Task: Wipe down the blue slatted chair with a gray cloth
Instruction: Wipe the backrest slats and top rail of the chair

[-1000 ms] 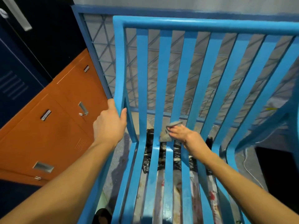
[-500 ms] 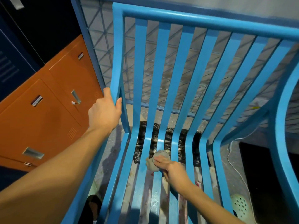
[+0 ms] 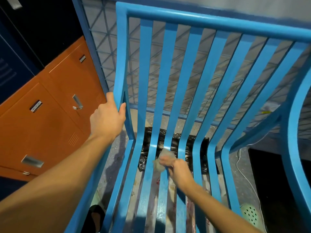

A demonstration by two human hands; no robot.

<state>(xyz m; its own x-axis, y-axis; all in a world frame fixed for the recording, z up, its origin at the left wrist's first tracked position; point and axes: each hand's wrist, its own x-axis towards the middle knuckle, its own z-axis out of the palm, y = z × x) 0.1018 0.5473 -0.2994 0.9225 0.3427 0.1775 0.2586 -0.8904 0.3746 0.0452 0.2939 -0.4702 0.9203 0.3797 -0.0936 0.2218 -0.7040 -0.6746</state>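
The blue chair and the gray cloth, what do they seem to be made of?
Blue chair: probably painted metal or moulded plastic; the slats are smooth and glossy with light glints at the bend. The look leaves it open.
Gray cloth: soft fabric, matte, bunched with folds under the right hand.

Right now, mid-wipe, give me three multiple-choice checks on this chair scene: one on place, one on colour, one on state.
1. Where is the gray cloth?
A. on the top rail
B. on a slat where the seat curves into the backrest
C. on the floor

2. What colour are the lockers beside the chair?
A. orange
B. green
C. white

3. What is the left hand doing?
A. hanging free
B. holding a second cloth
C. gripping the chair's side upright

Answers: 1 B, the right hand presses the cloth there. 2 A, their doors are orange. 3 C, its fingers wrap the upright.
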